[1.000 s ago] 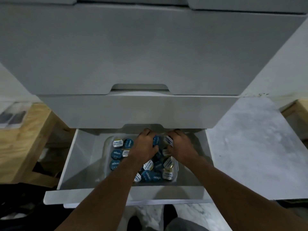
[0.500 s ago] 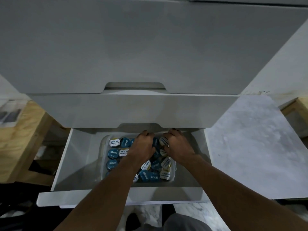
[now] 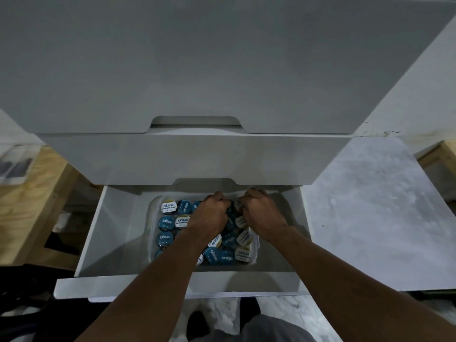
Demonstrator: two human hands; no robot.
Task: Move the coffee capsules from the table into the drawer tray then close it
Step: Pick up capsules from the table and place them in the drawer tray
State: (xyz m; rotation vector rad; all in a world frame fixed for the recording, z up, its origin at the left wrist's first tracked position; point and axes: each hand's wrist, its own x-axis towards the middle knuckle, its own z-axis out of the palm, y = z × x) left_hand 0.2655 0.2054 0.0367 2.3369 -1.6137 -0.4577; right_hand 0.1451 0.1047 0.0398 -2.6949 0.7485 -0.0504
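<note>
The lowest white drawer (image 3: 116, 230) stands pulled out. Inside it sits a clear plastic tray (image 3: 151, 218) packed with several blue and white-lidded coffee capsules (image 3: 165, 222). Both my hands reach into the tray's far end, knuckles up and fingers curled down. My left hand (image 3: 209, 215) curls over a blue capsule (image 3: 230, 210) near the middle. My right hand (image 3: 262, 214) sits just right of it and pinches a white-lidded capsule (image 3: 238, 206) between the two hands. My forearms hide the tray's middle and part of its near edge.
A second drawer front (image 3: 197, 159) overhangs the open drawer's back, and a tall white cabinet front (image 3: 197, 65) rises above it. A grey marble floor (image 3: 370, 206) lies to the right. Wooden furniture (image 3: 29, 198) stands to the left. The drawer's front panel (image 3: 98, 287) juts toward me.
My hands have drawn closer together at the tray's far end, and the two capsules between them have sunk lower among the others. The drawer has not moved.
</note>
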